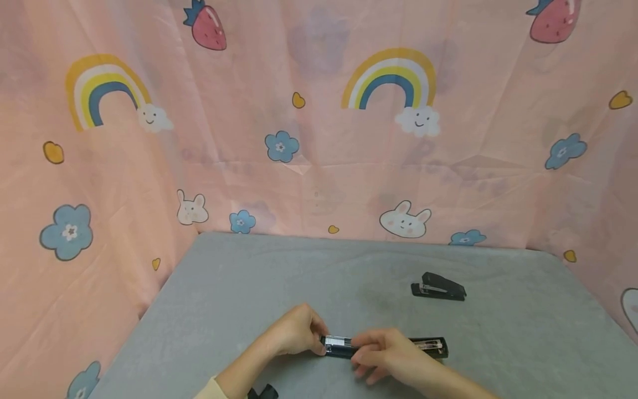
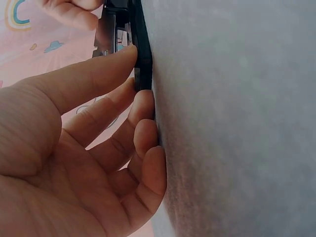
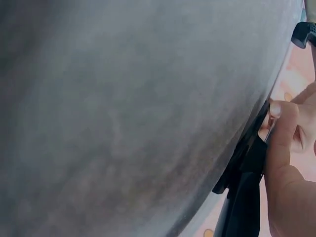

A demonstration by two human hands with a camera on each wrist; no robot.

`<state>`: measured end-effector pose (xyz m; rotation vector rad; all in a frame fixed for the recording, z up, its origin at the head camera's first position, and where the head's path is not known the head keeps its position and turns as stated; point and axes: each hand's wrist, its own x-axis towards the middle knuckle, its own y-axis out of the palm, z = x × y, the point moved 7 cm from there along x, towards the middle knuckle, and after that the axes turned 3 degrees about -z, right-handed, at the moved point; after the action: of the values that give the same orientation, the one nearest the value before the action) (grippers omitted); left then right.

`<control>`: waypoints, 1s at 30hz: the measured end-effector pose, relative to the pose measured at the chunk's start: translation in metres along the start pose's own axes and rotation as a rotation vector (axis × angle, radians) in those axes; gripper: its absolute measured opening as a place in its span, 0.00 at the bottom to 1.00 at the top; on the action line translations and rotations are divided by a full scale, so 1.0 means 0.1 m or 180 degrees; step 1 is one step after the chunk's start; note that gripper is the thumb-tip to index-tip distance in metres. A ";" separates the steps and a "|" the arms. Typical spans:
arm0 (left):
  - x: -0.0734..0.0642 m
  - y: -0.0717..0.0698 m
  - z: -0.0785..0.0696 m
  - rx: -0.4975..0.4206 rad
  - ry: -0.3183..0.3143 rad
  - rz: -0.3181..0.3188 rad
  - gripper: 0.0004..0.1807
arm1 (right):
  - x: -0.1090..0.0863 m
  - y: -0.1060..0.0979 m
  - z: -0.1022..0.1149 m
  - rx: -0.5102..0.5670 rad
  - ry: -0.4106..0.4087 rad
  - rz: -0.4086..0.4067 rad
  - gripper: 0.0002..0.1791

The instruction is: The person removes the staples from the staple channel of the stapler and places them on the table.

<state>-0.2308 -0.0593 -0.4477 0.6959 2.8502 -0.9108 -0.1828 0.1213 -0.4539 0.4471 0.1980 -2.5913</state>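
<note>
A black stapler (image 1: 339, 348) lies opened out flat on the grey cloth, its metal staple channel showing on the left and the underside of its top arm on the right. My left hand (image 1: 298, 332) pinches its left end between thumb and fingers. In the left wrist view, the thumb (image 2: 98, 76) presses on the dark base (image 2: 143, 54), and the other fingers curl below. Over the stapler's middle is my right hand (image 1: 391, 354), fingers loosely bent, hiding that part. Whether its fingertips touch the metal cannot be told.
A second black stapler (image 1: 441, 288), standing on its base, is farther back on the right. The grey cloth (image 1: 279, 277) covers the table. Behind hangs a pink printed curtain (image 1: 319, 183). A small black object (image 1: 268, 391) shows below my left forearm.
</note>
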 end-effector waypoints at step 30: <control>0.00 0.00 -0.02 0.0103 0.0048 -0.0008 0.13 | 0.06 0.18 -0.09 0.1228 0.0443 -0.0008 0.19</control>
<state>-0.2306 -0.0579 -0.4464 0.7058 2.8561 -0.9584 -0.1763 0.1048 -0.4650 0.7637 -0.2606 -2.6027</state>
